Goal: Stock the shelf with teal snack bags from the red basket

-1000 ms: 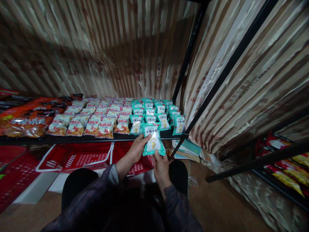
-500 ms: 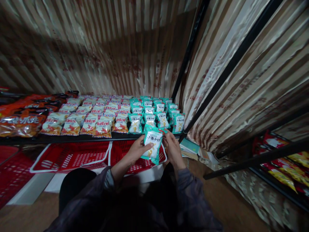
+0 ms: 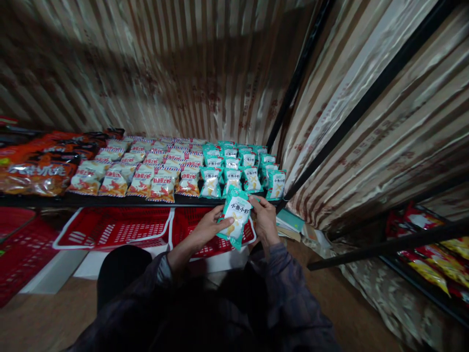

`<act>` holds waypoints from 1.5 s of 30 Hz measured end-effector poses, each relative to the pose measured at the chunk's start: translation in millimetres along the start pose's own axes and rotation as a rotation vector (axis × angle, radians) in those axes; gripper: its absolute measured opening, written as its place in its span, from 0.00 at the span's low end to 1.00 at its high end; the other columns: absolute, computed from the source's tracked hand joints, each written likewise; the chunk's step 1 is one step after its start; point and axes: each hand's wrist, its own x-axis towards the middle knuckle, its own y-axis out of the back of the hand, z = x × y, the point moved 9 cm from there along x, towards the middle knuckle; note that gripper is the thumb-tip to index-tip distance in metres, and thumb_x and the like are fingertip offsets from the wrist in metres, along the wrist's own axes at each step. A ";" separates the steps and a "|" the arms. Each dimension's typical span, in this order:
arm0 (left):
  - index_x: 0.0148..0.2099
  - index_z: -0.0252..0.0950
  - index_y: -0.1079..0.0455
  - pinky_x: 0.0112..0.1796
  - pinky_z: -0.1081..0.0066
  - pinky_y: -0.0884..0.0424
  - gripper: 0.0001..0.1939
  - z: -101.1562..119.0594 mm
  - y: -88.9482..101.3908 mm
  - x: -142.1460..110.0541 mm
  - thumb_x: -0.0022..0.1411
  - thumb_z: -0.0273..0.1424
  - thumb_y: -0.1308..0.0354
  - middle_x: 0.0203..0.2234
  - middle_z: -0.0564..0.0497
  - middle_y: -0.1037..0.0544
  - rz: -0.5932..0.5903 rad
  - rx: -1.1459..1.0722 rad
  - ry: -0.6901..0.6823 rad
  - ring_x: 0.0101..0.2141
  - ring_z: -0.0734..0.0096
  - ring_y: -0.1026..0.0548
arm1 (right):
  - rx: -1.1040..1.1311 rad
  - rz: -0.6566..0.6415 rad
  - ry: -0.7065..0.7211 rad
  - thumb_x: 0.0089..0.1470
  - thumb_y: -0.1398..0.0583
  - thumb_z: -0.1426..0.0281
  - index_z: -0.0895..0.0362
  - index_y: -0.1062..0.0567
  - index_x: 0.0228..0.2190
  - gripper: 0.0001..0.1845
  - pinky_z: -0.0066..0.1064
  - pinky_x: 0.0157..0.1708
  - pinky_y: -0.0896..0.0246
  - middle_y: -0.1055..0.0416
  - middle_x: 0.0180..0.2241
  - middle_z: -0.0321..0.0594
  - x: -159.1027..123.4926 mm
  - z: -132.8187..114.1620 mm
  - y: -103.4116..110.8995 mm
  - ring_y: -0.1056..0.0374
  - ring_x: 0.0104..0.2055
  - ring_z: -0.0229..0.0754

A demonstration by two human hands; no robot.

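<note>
I hold a teal and white snack packet (image 3: 235, 215) in front of me with both hands, tilted a little to the right. My left hand (image 3: 206, 229) grips its left edge, thumb across the front. My right hand (image 3: 264, 219) pinches its upper right corner. Just beyond the packet, a low black shelf (image 3: 88, 200) carries rows of matching teal packets (image 3: 240, 168) at its right end.
Orange and white snack packets (image 3: 146, 171) fill the shelf's middle, and large orange bags (image 3: 40, 164) lie at the left. Red baskets (image 3: 120, 227) sit under the shelf. Striped curtain hangs behind. A black rack post (image 3: 296, 88) rises at right, with more snack bags (image 3: 432, 254) on a right-hand shelf.
My right hand went from the packet's bottom edge up to its upper right corner. The packet dropped slightly away from the shelf and tilted. The view shifted a little.
</note>
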 end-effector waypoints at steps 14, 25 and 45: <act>0.46 0.35 0.25 0.37 0.66 0.25 0.29 -2.4 30.3 -15.7 0.40 0.38 0.27 0.37 0.48 0.19 0.261 -0.069 -0.091 0.37 0.60 0.22 | -0.009 0.002 0.110 0.30 0.28 0.61 0.57 0.24 0.25 0.19 0.25 0.26 0.41 0.28 0.19 0.27 11.4 -8.3 -12.6 0.37 0.21 0.31; 0.35 0.34 0.21 0.36 0.67 0.26 0.24 -4.0 27.4 -18.5 0.40 0.47 0.30 0.28 0.50 0.19 0.338 -0.109 -0.170 0.32 0.62 0.22 | 0.092 0.026 0.012 0.28 0.27 0.65 0.57 0.25 0.24 0.19 0.27 0.27 0.36 0.25 0.20 0.29 6.1 -1.6 -24.4 0.32 0.23 0.34; 0.41 0.31 0.28 0.37 0.66 0.22 0.28 -1.7 40.1 -9.5 0.44 0.46 0.30 0.34 0.45 0.19 0.483 -0.373 -0.169 0.37 0.62 0.20 | 0.042 -0.268 -0.120 0.37 0.27 0.60 0.56 0.21 0.34 0.21 0.26 0.33 0.29 0.21 0.32 0.35 -58.4 47.5 -35.8 0.26 0.30 0.36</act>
